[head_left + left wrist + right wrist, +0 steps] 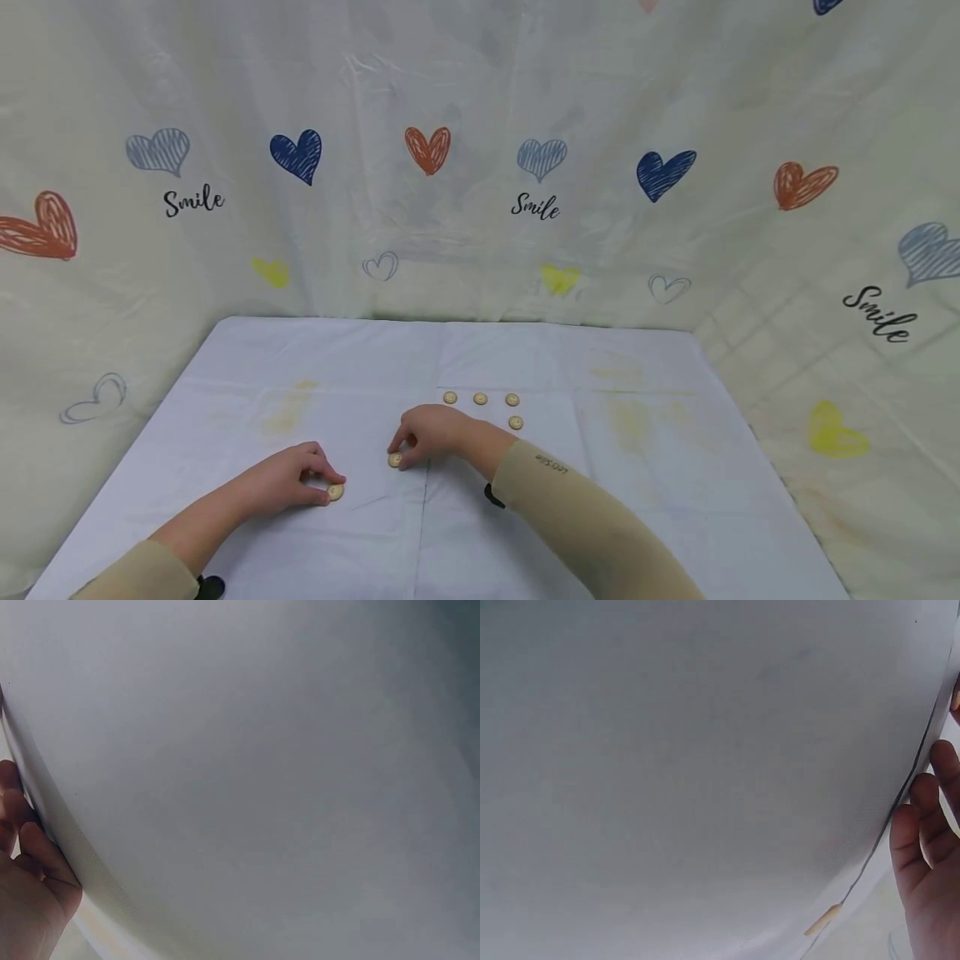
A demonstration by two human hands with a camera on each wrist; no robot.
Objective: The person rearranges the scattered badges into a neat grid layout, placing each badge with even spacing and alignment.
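Note:
My left hand (288, 481) is low over the left half of the white-covered table, pinching a round tan wooden button (336, 492) between thumb and forefinger. To its right and a little farther back, my right hand (431, 433) pinches another such button (394, 460) by its edges against the cloth. Behind the right hand lie several more buttons: three in a row, with the middle one (480, 399) among them, and one (515, 422) just in front of the row's right end. Fingers of the left hand (34, 892) and right hand (930, 862) show at the wrist views' edges; neither view shows the grip.
A white cloth (660, 500) with fold creases and faint yellow stains covers the table. Behind and beside it hangs a pale curtain (465, 67) printed with hearts and the word Smile. One button (823, 920) appears nearly edge-on in the right wrist view.

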